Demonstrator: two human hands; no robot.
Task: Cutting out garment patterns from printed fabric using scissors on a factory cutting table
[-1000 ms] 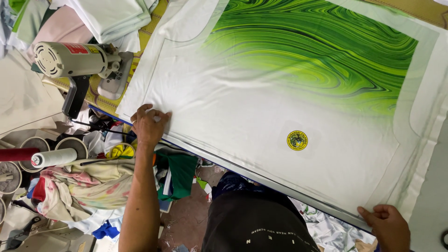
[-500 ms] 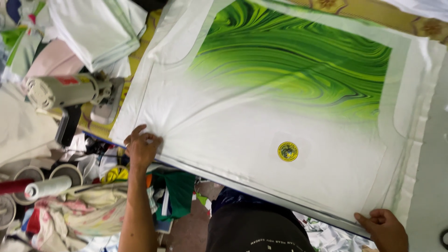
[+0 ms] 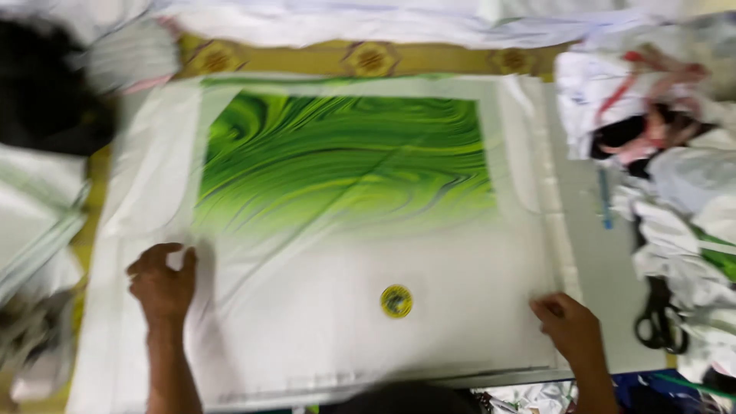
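Both hands have slid inward: my left hand [image 3: 162, 285] and right hand [image 3: 569, 328] press flat, smoothing the printed cloth [image 3: 345, 230]; next, I'd sweep outward.

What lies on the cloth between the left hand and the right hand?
In the head view, a small round yellow badge sits on the white part of the cloth, nearer the right hand than the left hand; otherwise bare fabric.

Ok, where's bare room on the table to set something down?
Best is the grey strip between the printed fabric panel and the scissors. The right edge is crowded with a heap of cloth; garments pile on the left.
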